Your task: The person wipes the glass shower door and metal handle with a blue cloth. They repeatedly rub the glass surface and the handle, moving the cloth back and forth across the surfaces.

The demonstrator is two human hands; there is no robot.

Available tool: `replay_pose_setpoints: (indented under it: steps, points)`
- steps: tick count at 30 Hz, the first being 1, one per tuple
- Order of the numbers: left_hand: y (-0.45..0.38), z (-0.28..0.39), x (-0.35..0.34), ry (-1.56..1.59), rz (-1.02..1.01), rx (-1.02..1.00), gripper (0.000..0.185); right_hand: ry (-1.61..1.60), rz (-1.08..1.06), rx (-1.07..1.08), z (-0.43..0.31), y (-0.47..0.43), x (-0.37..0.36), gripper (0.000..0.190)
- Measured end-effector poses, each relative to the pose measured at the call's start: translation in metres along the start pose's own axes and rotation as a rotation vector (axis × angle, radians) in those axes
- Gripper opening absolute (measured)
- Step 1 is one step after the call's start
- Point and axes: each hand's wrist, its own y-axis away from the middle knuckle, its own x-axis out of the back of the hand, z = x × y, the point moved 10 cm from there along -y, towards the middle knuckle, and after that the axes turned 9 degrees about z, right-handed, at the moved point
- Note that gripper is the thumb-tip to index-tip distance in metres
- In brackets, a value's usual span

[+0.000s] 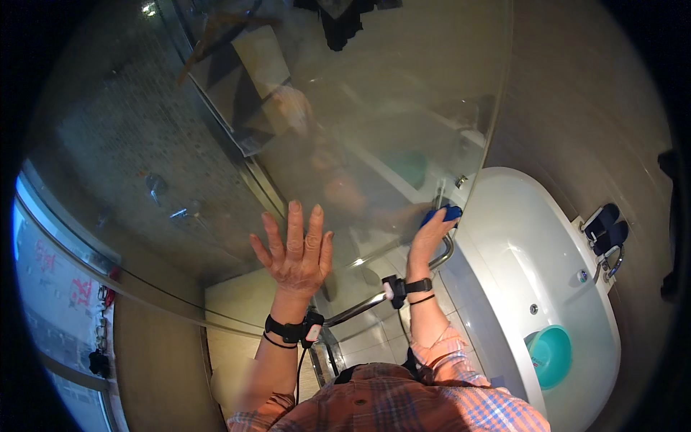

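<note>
A clear glass shower panel (378, 162) stands before me and mirrors parts of the room. My right hand (429, 235) holds a blue cloth (444, 215) against the glass near its right edge, just above the bent end of a metal bar handle (359, 309). Further left, my left hand (296, 259) is raised with fingers apart and nothing in it. Its palm faces the glass; whether it touches cannot be told. Each wrist wears a black strap with a small device.
To the right is a white bathtub (502, 259) with a turquoise plastic basin (553, 356) inside. Dark slippers (610, 229) hang on the wall beyond it. Shower fittings (178, 214) are on the mosaic wall at left, near a window (59, 281). Pale floor tiles (372, 345) lie below.
</note>
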Motion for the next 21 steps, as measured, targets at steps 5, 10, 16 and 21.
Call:
replay_pose_setpoints:
  steps: [5, 10, 16, 21]
  points:
    - [0.007, -0.005, -0.001, -0.011, -0.012, 0.016, 0.051, -0.13, -0.255, 0.462, -0.11, 0.114, -0.014, 0.082]
    - [0.001, -0.006, 0.003, -0.008, -0.012, -0.022, 0.053, -0.238, -0.221, 0.383, -0.085, 0.076, -0.015, 0.079]
    - [-0.001, 0.003, 0.0, -0.01, -0.006, -0.043, 0.052, -0.194, 0.033, -0.137, 0.002, -0.015, 0.001, 0.072]
    - [0.003, 0.0, 0.001, -0.024, -0.014, -0.039, 0.051, -0.029, -0.179, 0.372, -0.099, 0.077, -0.015, 0.072]
